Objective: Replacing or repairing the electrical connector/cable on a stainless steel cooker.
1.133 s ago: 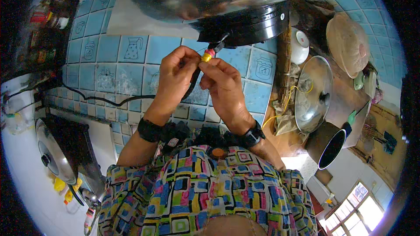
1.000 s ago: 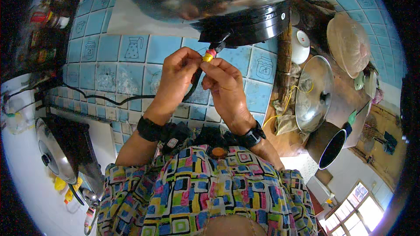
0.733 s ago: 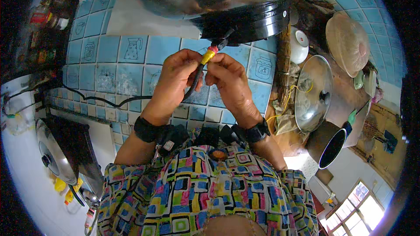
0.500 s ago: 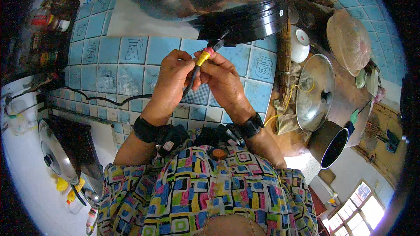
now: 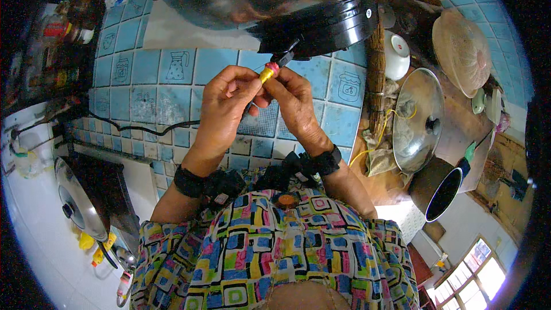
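Close work here! The right hand (image 5: 295, 103) pinches the yellow-and-pink wrapping (image 5: 266, 74) around the black cord (image 5: 182, 127), just near of the black plug (image 5: 283, 58); the left hand (image 5: 224, 109) crowds in narrowly from the left (what it grips, I can't tell). Wrapping-handling looks the step; next calls for steady fingertips.

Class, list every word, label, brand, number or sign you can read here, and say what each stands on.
None can be read.
Yellow wrapping: no text visible.
Black base: round white mark, too small.
White bowl: red mark, too small.
Red label at left: too dark and blurred.
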The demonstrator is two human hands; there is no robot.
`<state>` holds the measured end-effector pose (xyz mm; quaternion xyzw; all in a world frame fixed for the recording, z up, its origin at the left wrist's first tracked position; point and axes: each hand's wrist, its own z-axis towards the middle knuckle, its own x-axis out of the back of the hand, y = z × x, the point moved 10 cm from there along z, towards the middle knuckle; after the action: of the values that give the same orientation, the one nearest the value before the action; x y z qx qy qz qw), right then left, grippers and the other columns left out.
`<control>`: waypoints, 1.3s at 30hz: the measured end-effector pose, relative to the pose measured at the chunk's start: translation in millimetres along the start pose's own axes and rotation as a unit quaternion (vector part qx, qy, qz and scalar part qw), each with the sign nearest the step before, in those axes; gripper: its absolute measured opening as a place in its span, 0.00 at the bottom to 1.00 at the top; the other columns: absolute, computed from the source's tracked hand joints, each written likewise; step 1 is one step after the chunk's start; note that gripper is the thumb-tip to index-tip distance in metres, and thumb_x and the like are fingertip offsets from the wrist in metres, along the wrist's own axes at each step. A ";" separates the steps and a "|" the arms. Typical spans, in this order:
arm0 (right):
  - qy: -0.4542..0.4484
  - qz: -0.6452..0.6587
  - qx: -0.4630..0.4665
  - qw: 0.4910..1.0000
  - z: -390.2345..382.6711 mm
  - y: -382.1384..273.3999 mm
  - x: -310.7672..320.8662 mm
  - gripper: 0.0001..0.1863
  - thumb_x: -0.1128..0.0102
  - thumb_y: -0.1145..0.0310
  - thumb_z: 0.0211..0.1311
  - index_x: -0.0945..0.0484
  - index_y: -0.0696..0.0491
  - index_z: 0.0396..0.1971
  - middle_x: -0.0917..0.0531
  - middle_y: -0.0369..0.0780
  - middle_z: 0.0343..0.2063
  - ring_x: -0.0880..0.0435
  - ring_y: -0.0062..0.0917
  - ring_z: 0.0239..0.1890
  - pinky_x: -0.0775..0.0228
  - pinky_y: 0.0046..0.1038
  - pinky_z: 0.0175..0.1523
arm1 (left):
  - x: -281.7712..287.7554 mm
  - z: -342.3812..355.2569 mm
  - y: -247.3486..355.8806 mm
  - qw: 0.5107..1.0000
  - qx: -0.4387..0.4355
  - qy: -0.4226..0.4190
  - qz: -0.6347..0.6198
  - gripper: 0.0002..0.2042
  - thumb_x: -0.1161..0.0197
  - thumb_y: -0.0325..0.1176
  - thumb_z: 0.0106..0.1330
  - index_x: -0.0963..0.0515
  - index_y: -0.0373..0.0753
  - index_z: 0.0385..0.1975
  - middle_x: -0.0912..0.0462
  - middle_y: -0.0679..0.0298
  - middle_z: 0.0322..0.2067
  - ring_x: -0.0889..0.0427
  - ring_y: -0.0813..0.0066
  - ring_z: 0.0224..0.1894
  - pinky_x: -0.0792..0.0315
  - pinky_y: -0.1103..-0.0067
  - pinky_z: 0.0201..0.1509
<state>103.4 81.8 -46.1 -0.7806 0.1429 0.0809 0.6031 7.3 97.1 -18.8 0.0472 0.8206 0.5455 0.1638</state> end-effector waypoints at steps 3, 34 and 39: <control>-0.020 0.004 0.004 1.000 1.0 -0.1 -4.8 0.09 0.53 0.67 0.56 0.29 0.58 0.25 0.27 0.35 0.17 0.31 0.17 0.19 0.38 0.18 0.24 | 1.0 -1.0 2.4 1.000 -0.007 0.007 -0.004 0.05 0.47 0.29 0.57 0.31 0.35 0.29 0.27 0.65 0.21 0.28 0.82 0.21 0.37 0.89 0.20; -0.042 -0.027 -0.081 0.995 -0.5 20.4 8.7 0.10 0.52 0.65 0.53 0.28 0.57 0.23 0.29 0.33 0.14 0.34 0.14 0.15 0.43 0.17 0.18 | -11.8 5.8 -3.1 0.999 0.042 0.000 -0.011 0.07 0.43 0.28 0.53 0.27 0.31 0.29 0.32 0.70 0.14 0.37 0.88 0.14 0.47 0.91 0.14; -0.049 -0.017 -0.096 0.994 -3.1 27.6 7.2 0.10 0.53 0.66 0.54 0.29 0.57 0.25 0.29 0.32 0.15 0.35 0.14 0.14 0.42 0.17 0.19 | -10.2 4.1 -7.1 0.998 0.066 0.005 -0.007 0.07 0.43 0.28 0.53 0.27 0.31 0.29 0.31 0.70 0.14 0.37 0.88 0.14 0.47 0.91 0.14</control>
<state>101.3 71.5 -72.8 -0.8321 0.0911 0.1220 0.5334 18.9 95.3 -24.5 0.0493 0.8557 0.4894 0.1606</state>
